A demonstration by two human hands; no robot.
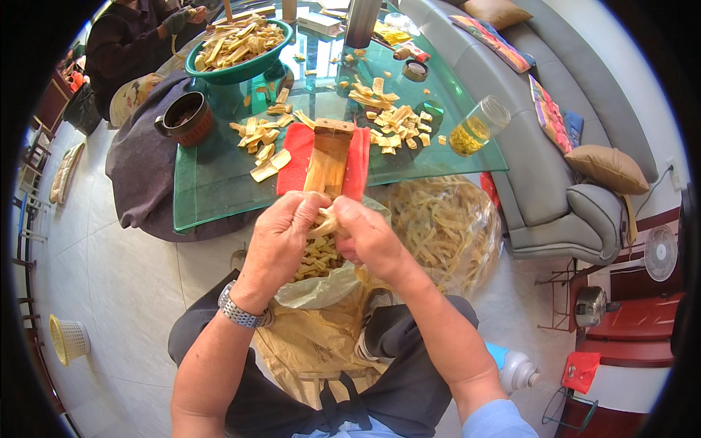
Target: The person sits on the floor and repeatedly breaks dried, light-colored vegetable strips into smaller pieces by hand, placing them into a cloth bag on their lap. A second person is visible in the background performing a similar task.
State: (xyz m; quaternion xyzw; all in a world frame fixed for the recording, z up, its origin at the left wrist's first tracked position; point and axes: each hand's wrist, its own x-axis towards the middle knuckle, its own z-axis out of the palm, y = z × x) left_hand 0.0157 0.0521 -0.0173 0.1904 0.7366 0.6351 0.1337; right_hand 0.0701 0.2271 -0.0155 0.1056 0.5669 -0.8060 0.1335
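My left hand (282, 232) and my right hand (369, 230) meet at the table's near edge. Between them they grip a pale, dried plant strip (324, 223), partly covered by my fingers. Just beyond my fingertips, a wooden board tool (327, 164) with a thicker block at its far end rests on a red cloth (293, 156). Below my hands gapes a pale plastic sack (312, 290) holding small cut pieces (317, 254). Loose flat pieces lie left (254, 134) and right (402, 123) of the cloth on the glass table (219, 205).
A green basin (241, 74) heaped with dried pieces stands far left, beside another person (128, 46). Nearer is a dark mug (189, 120). At right are a tilted glass jar (479, 128), a transparent bag of long strips (443, 230) and a grey sofa (526, 148).
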